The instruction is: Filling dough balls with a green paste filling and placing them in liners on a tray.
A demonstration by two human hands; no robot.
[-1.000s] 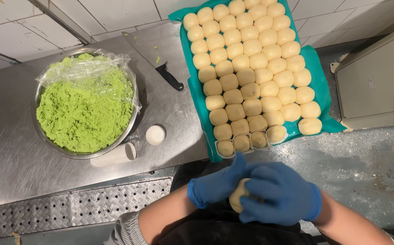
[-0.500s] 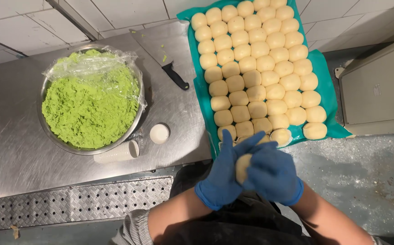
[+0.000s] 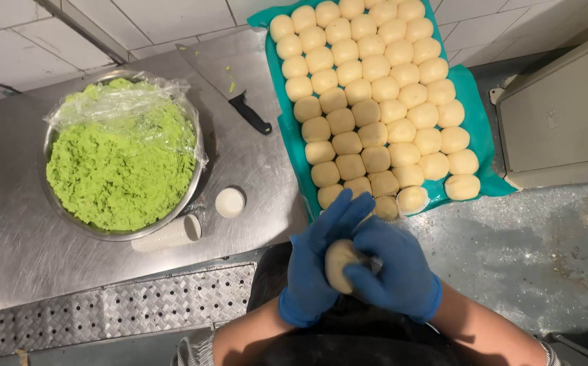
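Observation:
Both my hands wear blue gloves and meet at the lower middle of the head view. My left hand (image 3: 314,261) cups a pale dough ball (image 3: 338,263) from the left. My right hand (image 3: 395,268) presses on the ball from the right, fingers curled over it. Just above them lies a teal tray (image 3: 475,115) packed with several rows of similar pale dough balls (image 3: 375,95). A steel bowl (image 3: 64,203) of green filling (image 3: 118,169), half under clear film, sits at the left on the steel counter (image 3: 9,224).
A black-handled knife (image 3: 250,112) lies between bowl and tray. A single white paper cup (image 3: 230,201) and a lying stack of cups (image 3: 172,232) rest below the bowl. A grey box-like machine (image 3: 565,115) stands at the right. Perforated metal grating (image 3: 104,315) runs along the counter's front.
The view shifted so that the bowl and tray sit lower. My hands have turned the dough ball between them, the left fingers now pointing up over it.

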